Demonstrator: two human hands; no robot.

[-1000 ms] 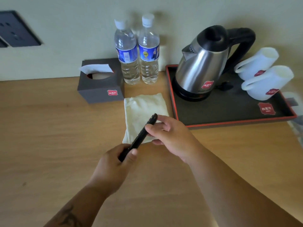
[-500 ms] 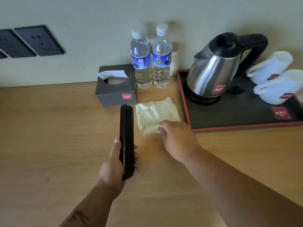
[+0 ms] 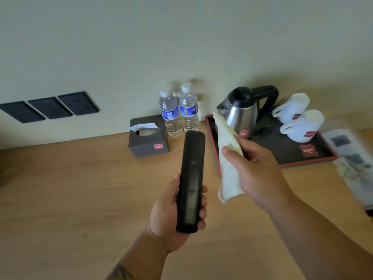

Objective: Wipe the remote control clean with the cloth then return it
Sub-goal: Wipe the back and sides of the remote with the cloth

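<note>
Left hand and right hand, both grasping.
The remote control is gripped upright; the cloth is pinched at its 3 o'clock.

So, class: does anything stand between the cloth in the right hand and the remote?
Nothing visible does. The cloth, held in the right hand, hangs just beside the remote, which the left hand grips, with open air between them.

Two water bottles, two mugs, three wall sockets, one kettle
</note>
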